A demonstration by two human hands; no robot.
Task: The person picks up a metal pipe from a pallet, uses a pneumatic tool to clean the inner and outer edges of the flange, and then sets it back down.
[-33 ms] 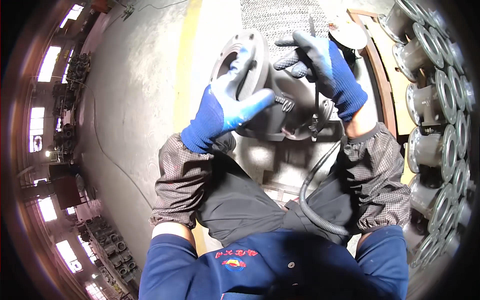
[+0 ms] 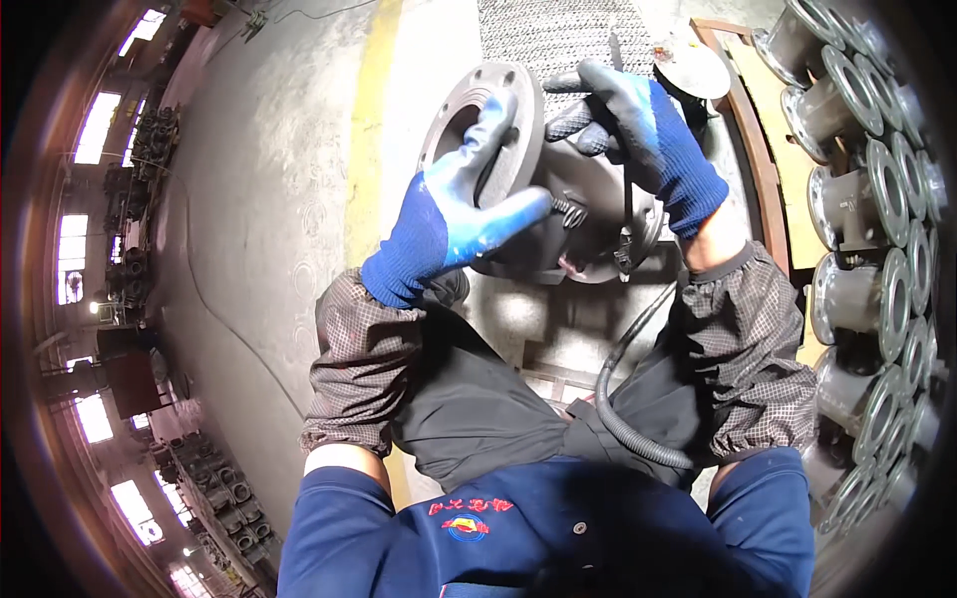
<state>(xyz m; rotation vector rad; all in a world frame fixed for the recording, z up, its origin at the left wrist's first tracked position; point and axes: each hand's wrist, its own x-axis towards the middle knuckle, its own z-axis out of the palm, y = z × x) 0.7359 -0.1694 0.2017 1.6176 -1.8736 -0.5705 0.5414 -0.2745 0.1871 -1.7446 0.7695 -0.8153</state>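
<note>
A grey flanged metal casting [image 2: 596, 184], like a valve or pipe body, is tilted before me. My left hand [image 2: 461, 189], in a blue-and-white coated glove, holds its flange [image 2: 523, 159]: the fingers reach over the ring's face and the thumb points right, close to a small coil spring [image 2: 569, 213]. My right hand [image 2: 620, 115], gloved too, is above the casting's right side. Its fingers bend leftward around a thin dark rod [image 2: 628, 204], which shows above and below the hand. The palm is hidden. A dark fitting [image 2: 625, 249] sits by the rod's lower end.
Several flanged pipe pieces [image 2: 857, 209] stand stacked on the right, beside a wooden frame [image 2: 753, 130]. A round pale disc [image 2: 693, 70] is at the back right, a textured mat [image 2: 558, 40] behind the casting. A ribbed hose [image 2: 623, 424] crosses my right leg. A cable [image 2: 239, 344] lies on the left floor.
The flange has tipped slightly to the right, with my left hand on it. My right hand and the dark rod have shifted a little to the left.
</note>
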